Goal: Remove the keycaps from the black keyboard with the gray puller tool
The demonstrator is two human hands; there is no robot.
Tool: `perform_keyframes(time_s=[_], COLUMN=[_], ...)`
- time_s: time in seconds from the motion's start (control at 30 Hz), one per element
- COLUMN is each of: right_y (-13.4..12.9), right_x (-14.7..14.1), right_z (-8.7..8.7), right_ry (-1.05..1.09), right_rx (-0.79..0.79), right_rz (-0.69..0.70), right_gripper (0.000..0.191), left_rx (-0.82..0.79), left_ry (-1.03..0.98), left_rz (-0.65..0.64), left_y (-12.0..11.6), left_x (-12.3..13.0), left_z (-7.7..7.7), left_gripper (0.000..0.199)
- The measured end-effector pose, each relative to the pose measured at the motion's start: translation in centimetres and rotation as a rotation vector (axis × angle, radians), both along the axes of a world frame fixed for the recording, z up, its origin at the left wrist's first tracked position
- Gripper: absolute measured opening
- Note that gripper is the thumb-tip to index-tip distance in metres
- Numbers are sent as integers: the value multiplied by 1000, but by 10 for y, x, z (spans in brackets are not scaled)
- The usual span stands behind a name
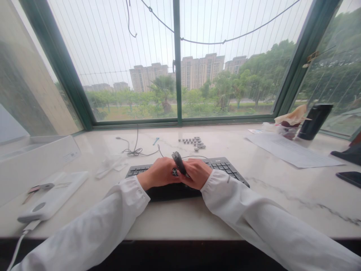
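A black keyboard (225, 169) lies on the pale marble counter, with some switches bare of keycaps near its middle. My right hand (199, 172) is closed round a dark brush-like tool (178, 161), which leans up and to the left over the keys. Beside it my left hand (161, 173) rests on the keyboard, its fingers close together against my right hand; what they hold, if anything, is hidden. Behind the keyboard, several loose keycaps (194, 141) sit in short rows.
At left are a white box (34, 162), a white power bank (56, 197) with a cable and keys (39, 190). A thin cable (137, 151) coils behind the keyboard, near a small blue item (156, 141). Paper (290, 150), a black bottle (315, 122) and a phone (349, 178) lie right.
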State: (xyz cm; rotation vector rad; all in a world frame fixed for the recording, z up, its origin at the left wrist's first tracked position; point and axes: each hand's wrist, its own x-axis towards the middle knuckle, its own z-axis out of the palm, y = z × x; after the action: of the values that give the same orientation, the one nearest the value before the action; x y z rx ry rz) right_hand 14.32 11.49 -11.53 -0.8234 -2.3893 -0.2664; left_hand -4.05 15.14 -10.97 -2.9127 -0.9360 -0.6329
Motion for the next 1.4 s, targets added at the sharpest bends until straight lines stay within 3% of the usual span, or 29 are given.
perform_keyframes(time_s=[0.1,0.43,0.73,0.87,1.13,1.3,1.4], right_y=[2,0,8,6,2,2,1], right_x=[5,0,4,5,-1,-2,-6], right_z=[-1,7,2,-1,-7,-8,-7], right_ry=[40,178,233,182,79,102,219], right_rx=[-46,-366,-417,-362,-88,-57,-39], right_rz=[21,-142,-167,-140,-125,-170,-206], right_gripper=[13,23,26,21,27,28,27], left_rx=[-59,-181,-199,-194,-165,-144,-125], left_ry=[-18,-48,-72,-84,-59,-39,-44], left_rz=[-37,-79,-174,-148,-60,-94,-106], left_y=[-3,-9,-9,-9,-7,-9,-10], left_x=[1,2,1,1,3,4,5], left_z=[4,13,15,14,11,13,12], left_gripper=[18,16,16,16,9,6,7])
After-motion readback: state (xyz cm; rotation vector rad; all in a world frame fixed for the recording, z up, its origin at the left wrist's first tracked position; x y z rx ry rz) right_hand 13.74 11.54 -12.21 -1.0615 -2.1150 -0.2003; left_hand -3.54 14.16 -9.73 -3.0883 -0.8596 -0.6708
